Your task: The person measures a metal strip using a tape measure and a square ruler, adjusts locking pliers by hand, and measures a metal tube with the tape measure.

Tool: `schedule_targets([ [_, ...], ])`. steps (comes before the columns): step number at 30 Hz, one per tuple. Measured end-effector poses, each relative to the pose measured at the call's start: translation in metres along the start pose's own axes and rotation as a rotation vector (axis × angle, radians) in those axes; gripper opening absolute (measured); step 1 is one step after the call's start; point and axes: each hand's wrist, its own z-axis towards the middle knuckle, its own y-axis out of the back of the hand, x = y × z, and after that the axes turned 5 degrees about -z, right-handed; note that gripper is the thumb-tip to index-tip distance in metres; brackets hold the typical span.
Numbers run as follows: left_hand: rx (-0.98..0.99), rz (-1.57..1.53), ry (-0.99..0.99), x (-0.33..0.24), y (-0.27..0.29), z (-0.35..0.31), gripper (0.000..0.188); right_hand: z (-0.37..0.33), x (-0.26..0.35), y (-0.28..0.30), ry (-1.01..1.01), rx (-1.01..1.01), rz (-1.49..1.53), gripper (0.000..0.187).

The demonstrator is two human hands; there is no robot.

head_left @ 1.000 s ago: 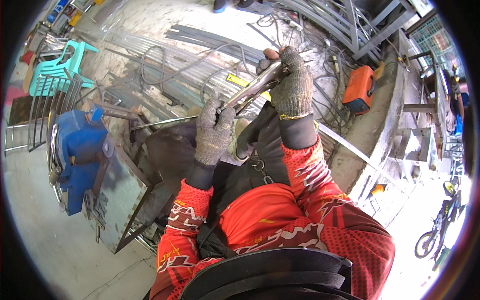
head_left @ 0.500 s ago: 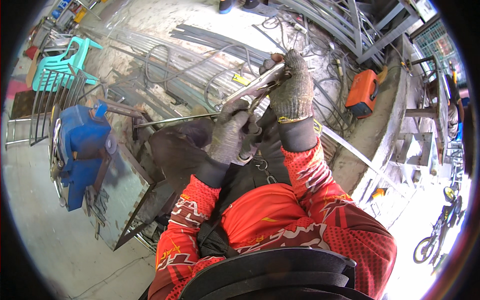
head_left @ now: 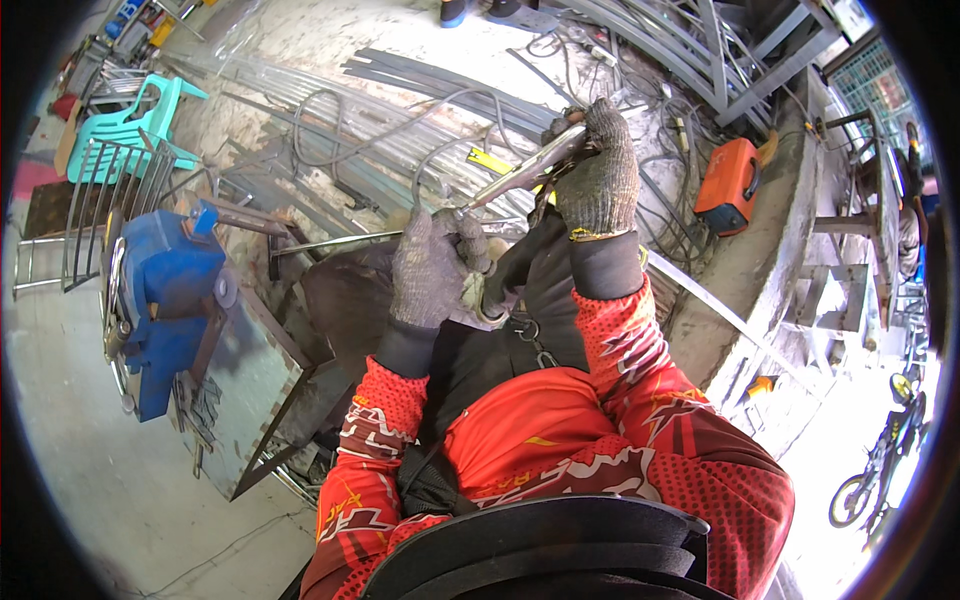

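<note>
Both my hands wear grey knitted gloves. My right hand (head_left: 600,180) is closed around shiny metal locking pliers (head_left: 525,172), held slantwise over my lap. Their narrow end points down and left to my left hand (head_left: 430,265). The curled fingers of that hand meet at the end of the pliers, at a small screw-like tip. My right fingers hide the other end of the pliers. A thin metal bar (head_left: 340,241) runs behind my left wrist.
Metal bars (head_left: 430,80) and looping cables (head_left: 340,150) cover the floor ahead. A blue machine (head_left: 170,265) stands at left, near a turquoise plastic chair (head_left: 120,130). At right, an orange case (head_left: 728,185) rests beside a concrete ledge (head_left: 765,240). Steel frames (head_left: 715,50) stand at the far right.
My left hand has shifted left and down, to the end of the pliers. My right hand has moved slightly right, and the pliers have turned a little with it.
</note>
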Motion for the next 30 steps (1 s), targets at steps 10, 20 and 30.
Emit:
schedule_targets([
  [10, 0.092, 0.163, -0.022, 0.007, -0.011, 0.007, 0.042, 0.005, 0.0, 0.002, 0.012, -0.048, 0.078, 0.024],
  [20, 0.225, 0.571, 0.008, -0.017, 0.0, 0.007, 0.022, 0.005, 0.001, 0.002, 0.024, -0.046, 0.183, 0.018],
  [30, 0.454, 0.502, 0.096, -0.027, 0.051, 0.023, 0.034, -0.003, -0.002, -0.009, 0.004, -0.061, 0.135, 0.019],
])
